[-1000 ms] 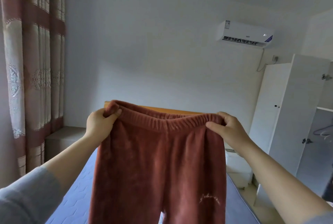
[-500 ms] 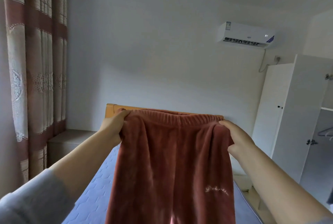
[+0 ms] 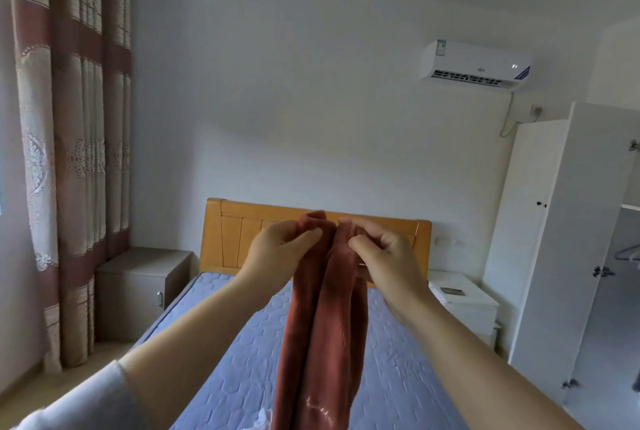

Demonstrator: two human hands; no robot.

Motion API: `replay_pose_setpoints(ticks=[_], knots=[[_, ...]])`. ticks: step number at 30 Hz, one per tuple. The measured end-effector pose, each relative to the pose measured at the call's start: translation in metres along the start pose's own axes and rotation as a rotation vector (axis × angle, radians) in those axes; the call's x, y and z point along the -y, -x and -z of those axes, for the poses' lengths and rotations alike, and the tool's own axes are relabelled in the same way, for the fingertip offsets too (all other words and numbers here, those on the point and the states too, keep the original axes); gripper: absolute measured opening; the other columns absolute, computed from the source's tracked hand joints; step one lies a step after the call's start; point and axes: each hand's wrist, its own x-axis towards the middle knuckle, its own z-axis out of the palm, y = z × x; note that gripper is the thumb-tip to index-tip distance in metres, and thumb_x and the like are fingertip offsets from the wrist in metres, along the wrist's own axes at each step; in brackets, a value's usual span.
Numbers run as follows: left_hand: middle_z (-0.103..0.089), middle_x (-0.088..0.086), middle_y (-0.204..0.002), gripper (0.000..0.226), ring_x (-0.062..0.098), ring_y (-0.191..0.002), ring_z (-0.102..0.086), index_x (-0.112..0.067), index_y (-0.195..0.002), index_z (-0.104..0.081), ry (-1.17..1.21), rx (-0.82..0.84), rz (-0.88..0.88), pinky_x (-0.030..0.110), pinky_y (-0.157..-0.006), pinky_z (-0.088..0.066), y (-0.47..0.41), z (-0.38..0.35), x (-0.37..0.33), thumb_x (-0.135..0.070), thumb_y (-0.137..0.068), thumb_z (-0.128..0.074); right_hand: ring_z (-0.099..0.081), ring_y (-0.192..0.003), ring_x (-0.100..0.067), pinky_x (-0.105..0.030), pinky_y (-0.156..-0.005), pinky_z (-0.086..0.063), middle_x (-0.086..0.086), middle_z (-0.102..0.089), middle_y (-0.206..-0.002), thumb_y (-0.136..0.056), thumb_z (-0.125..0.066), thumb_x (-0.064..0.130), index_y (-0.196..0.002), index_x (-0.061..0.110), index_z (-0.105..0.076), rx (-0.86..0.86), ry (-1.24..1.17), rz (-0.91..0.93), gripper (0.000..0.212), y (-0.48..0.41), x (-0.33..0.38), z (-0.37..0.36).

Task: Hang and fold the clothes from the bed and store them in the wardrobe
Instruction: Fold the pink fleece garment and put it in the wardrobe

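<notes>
Left hand (image 3: 280,249) and right hand (image 3: 384,249) pinch fuzzy rust-red trousers (image 3: 322,325), apparently folded lengthwise.

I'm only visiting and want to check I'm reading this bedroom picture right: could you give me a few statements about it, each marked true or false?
1. The left hand and the right hand both grip the rust-red trousers at the top. True.
2. The trousers are stretched wide between the hands. False: the hands are close together and the trousers are doubled lengthwise.
3. The air conditioner hangs above the curtains. False: it is mounted near the wardrobe, across the room from the curtains.
4. The wardrobe door stands open. True.
</notes>
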Motion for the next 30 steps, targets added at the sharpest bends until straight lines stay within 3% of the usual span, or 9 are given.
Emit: replay_pose_setpoints(ticks=[5,9,11,14,17,19,22,26,30], knots=[[-0.068,0.027,-0.103,0.019,0.038,-0.091,-0.066,-0.019,-0.098,-0.075,0.056,0.06,0.052,0.061,-0.094,-0.048,0.011,0.008,-0.004,-0.018,-0.096,-0.056,-0.071,-0.098,-0.015,-0.025,-0.08,-0.057,0.002,-0.073,-0.097,-0.092,-0.052,0.003,-0.121,0.028,-0.066,0.222,-0.074,-0.049,0.04,0.001,-0.001,0.0],[-0.067,0.031,-0.101,0.02,0.033,-0.087,-0.063,-0.007,-0.105,-0.071,0.085,0.094,0.059,0.061,-0.095,-0.048,0.015,0.015,-0.003,-0.016,-0.097,-0.055,-0.069,-0.106,-0.018,-0.026,-0.086,-0.056,0.002,-0.07,-0.111,-0.088,-0.059,0.002,-0.126,0.027,-0.063,0.345,-0.078,-0.005,0.046,0.002,-0.004,0.006],[-0.069,0.025,-0.098,0.021,0.033,-0.087,-0.066,-0.009,-0.106,-0.072,0.101,0.131,0.045,0.056,-0.094,-0.051,0.017,0.017,-0.005,-0.016,-0.098,-0.054,-0.072,-0.094,-0.018,-0.03,-0.08,-0.058,0.006,-0.072,-0.099,-0.087,-0.069,0.004,-0.12,0.031,-0.065,0.309,-0.007,0.079,0.042,0.001,-0.004,0.007],[-0.07,0.026,-0.101,0.022,0.036,-0.092,-0.068,-0.012,-0.103,-0.074,0.108,0.188,0.025,0.049,-0.09,-0.055,0.02,0.015,-0.008,-0.018,-0.098,-0.053,-0.068,-0.07,-0.012,-0.027,-0.062,-0.055,0.009,-0.069,-0.08,-0.078,-0.08,0.031,-0.106,0.04,-0.069,0.172,0.22,0.217,0.031,0.0,-0.004,0.007],[-0.071,0.021,-0.099,0.022,0.031,-0.091,-0.069,-0.014,-0.104,-0.074,0.126,0.223,0.04,0.039,-0.084,-0.057,0.021,0.015,-0.007,-0.022,-0.097,-0.054,-0.058,-0.079,-0.007,-0.018,-0.067,-0.045,0.016,-0.06,-0.084,-0.064,-0.076,0.064,-0.094,0.04,-0.069,0.024,0.448,0.353,0.04,-0.001,-0.008,0.01],[-0.071,0.019,-0.1,0.032,0.029,-0.091,-0.069,-0.01,-0.106,-0.072,0.176,0.262,0.063,0.034,-0.081,-0.058,0.022,0.017,-0.008,-0.034,-0.092,-0.056,-0.057,-0.089,-0.004,-0.018,-0.071,-0.042,0.018,-0.059,-0.089,-0.061,-0.071,0.073,-0.089,0.037,-0.066,-0.014,0.494,0.372,0.046,-0.002,-0.009,0.009],[-0.071,0.02,-0.106,0.046,0.03,-0.099,-0.069,-0.006,-0.111,-0.069,0.203,0.329,0.067,0.034,-0.083,-0.057,0.022,0.018,-0.01,-0.042,-0.086,-0.056,-0.06,-0.086,-0.005,-0.018,-0.07,-0.043,0.017,-0.063,-0.087,-0.062,-0.069,0.076,-0.085,0.034,-0.063,-0.026,0.472,0.369,0.048,-0.002,-0.011,0.007],[-0.068,0.023,-0.114,0.041,0.034,-0.107,-0.066,-0.002,-0.115,-0.066,0.242,0.371,0.068,0.04,-0.094,-0.054,0.021,0.018,-0.011,-0.029,-0.085,-0.059,-0.061,-0.081,-0.007,-0.023,-0.068,-0.048,0.016,-0.064,-0.085,-0.066,-0.069,0.072,-0.084,0.032,-0.062,-0.025,0.443,0.384,0.045,-0.001,-0.011,0.008],[-0.065,0.021,-0.12,0.038,0.033,-0.113,-0.063,-0.001,-0.122,-0.061,0.259,0.438,0.053,0.041,-0.098,-0.051,0.024,0.023,-0.011,-0.012,-0.086,-0.059,-0.059,-0.074,-0.006,-0.014,-0.063,-0.044,0.014,-0.064,-0.081,-0.072,-0.07,0.064,-0.083,0.03,-0.061,0.011,0.37,0.375,0.037,-0.001,-0.009,0.008]])
